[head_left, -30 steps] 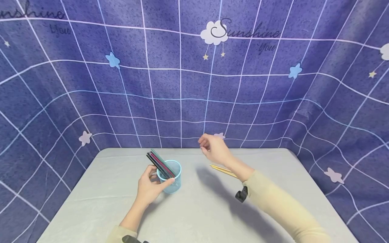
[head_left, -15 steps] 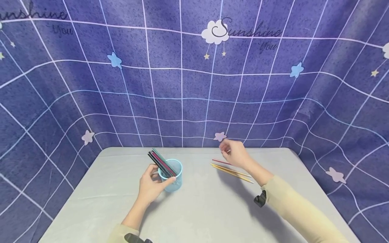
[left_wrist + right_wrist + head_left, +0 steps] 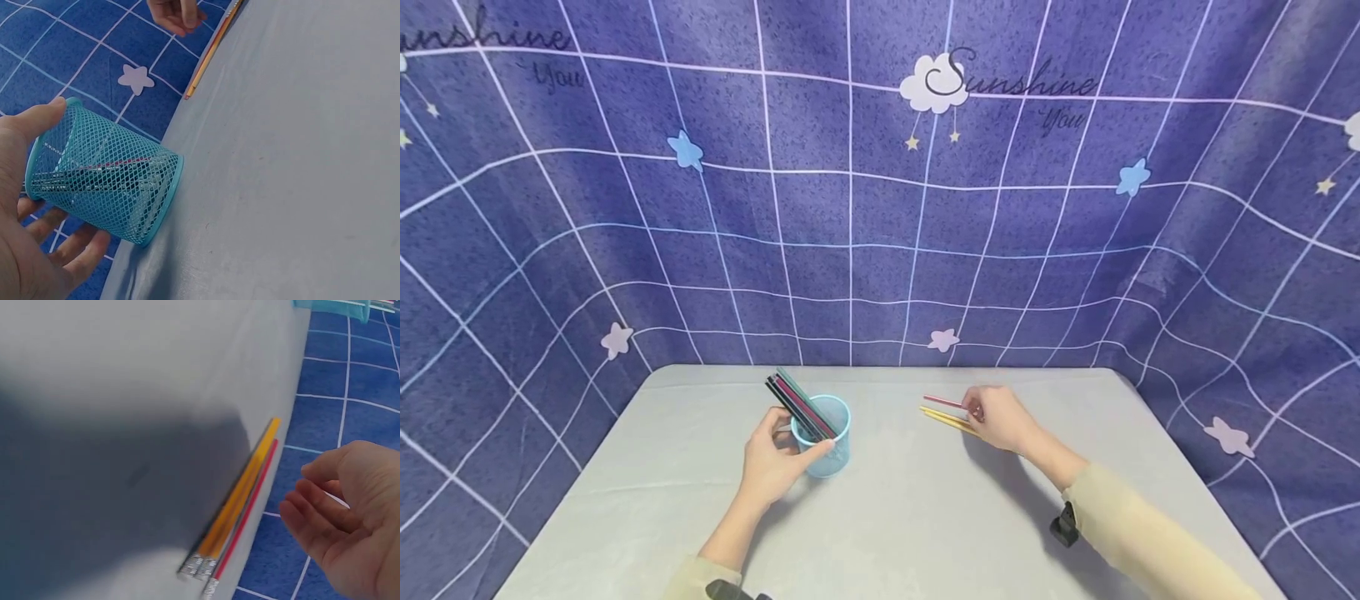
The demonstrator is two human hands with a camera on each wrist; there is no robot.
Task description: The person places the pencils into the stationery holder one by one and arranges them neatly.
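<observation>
Dropping lower, the right hand (image 3: 998,417) is bringing loosely bent fingers, holding nothing, within reach of the slim yellow pencils (image 3: 239,490) and thin red pencil (image 3: 245,510) lying on the pale grey table (image 3: 880,517); the left hand (image 3: 772,467) is gripping the light-blue mesh cup (image 3: 831,458).

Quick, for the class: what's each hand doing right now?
Left hand: holding the blue mesh cup.
Right hand: open, holding nothing, near the yellow pencils.

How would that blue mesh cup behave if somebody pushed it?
The turquoise mesh pencil cup is probably light for its size, given its open mesh. Its walls seem fairly stiff, with no visible dent from the left hand. Unsupported, it might tip when pushed, since the pencils lean out over one side.
</observation>
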